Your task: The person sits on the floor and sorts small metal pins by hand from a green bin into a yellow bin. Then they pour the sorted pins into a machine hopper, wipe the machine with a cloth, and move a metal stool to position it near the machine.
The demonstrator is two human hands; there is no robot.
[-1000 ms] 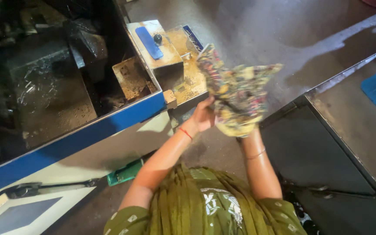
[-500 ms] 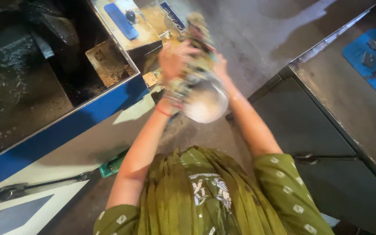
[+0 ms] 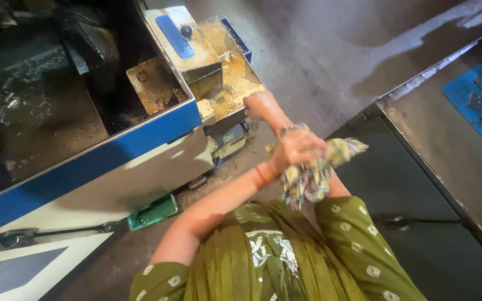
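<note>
The patterned rag (image 3: 311, 175) hangs bunched in mid-air over the floor, between the blue-edged machine (image 3: 140, 134) and the dark metal bench (image 3: 447, 184), just off the bench's near-left corner. The left hand (image 3: 297, 150) is clenched around it, rubbing the right forearm. The right hand (image 3: 259, 105) is curled into a loose fist, grasping nothing, beside the machine's rusty tray (image 3: 232, 83). I judge the dangling cloth end could snag on that tray's corner, or slip and drop to the grimy floor

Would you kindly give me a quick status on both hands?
Left hand gripping patterned rag. Right hand fisted, reaching toward rusty tray. Nothing blocking.
</note>
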